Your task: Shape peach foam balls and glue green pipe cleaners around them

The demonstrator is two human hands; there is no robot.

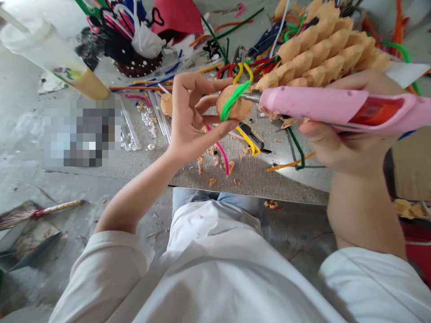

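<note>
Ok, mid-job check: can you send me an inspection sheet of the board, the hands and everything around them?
Surface: grey speckled board, strewn with tan shavings.
Job's things: tan carved piece wrapped by a green pipe cleaner; pink glue gun, its metal nozzle at the piece; tan scaled form behind.
Clutter: yellow utility knife, pearl beads, pink pipe cleaner.
Hands: left hand pinches the piece; right hand grips the gun.
Cables: none seen on the gun; a thin red line on the floor, unclear what.
Surroundings: concrete floor, broom, plastic tumbler.
</note>
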